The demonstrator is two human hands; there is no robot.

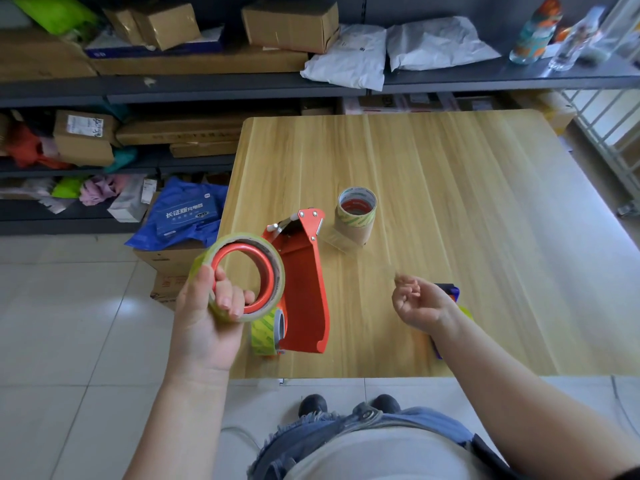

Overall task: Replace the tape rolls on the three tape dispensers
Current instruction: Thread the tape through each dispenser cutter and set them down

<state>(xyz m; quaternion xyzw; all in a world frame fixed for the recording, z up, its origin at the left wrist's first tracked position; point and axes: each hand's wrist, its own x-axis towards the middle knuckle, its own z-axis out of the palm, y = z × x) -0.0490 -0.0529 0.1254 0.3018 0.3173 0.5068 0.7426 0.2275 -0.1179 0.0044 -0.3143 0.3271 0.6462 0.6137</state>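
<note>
A: Which step is in hand?

B: A clear tape roll with a red core (pixel 242 277) is grasped by the left hand (pixel 204 323) beside the orange metal dispenser (pixel 304 289) on the wooden desk (pixel 450 202); the right hand (pixel 420 303) is loosely clenched, perhaps pinching a tape end.

A: And next?

B: The roll must probably be seated on the dispenser hub.

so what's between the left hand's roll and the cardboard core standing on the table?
Head view: the red dispenser stands between the tape roll in the left hand and the core.
</note>
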